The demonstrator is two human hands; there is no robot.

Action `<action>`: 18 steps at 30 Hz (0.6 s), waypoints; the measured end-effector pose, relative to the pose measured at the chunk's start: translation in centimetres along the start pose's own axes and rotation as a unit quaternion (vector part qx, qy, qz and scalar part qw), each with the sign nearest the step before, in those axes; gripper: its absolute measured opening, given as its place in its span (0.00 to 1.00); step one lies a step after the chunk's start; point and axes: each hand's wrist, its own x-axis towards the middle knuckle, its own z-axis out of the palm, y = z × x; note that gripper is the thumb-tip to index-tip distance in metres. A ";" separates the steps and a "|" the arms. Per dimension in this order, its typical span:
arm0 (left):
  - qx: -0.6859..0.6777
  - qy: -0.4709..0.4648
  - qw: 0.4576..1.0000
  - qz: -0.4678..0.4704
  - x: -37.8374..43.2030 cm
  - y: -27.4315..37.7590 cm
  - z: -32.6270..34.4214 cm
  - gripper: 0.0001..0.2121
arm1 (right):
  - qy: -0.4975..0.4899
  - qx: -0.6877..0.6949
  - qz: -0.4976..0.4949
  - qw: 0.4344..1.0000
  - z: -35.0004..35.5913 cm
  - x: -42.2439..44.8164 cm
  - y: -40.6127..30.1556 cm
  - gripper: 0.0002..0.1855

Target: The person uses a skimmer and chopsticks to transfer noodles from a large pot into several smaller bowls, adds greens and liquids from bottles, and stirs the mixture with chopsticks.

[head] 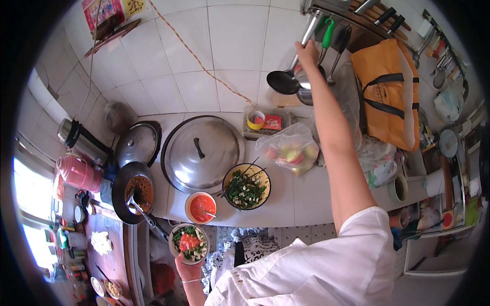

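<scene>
My right hand [307,54] is raised to the hanging utensils at the wall, its fingers on the metal handle of a black-bowled ladle [283,82]. Beside it hang a green-handled utensil [327,36] and a black-handled one. Low in view, my left hand [188,267] holds a bowl [189,244] of chopped greens and white cubes topped with red sauce. Just above that bowl, a bowl of red sauce [201,207] with a spoon stands on the white counter. To its right is a yellow enamel bowl of greens [247,187] with chopsticks.
A large lidded pan [203,153] stands behind the bowls. At left are a wok [134,193] with brown sauce and a ladle, a pink thermos [78,173] and a wooden board [101,244] with noodles. Bagged fruit [293,151] and an orange bag [386,95] lie right.
</scene>
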 end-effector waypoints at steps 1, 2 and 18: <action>0.011 -0.009 1.000 -0.003 0.3 -0.3 0.4 0.30 | -0.005 -0.022 0.001 1.000 -1.4 0.4 0.0 0.19; 0.010 -0.017 1.000 0.002 0.3 -0.4 0.9 0.30 | 0.052 -0.067 -0.042 0.996 -1.2 1.4 1.1 0.23; -0.039 0.031 0.992 0.116 -4.4 4.1 -4.3 0.28 | -0.166 0.380 0.062 0.908 -2.3 1.0 -7.2 0.06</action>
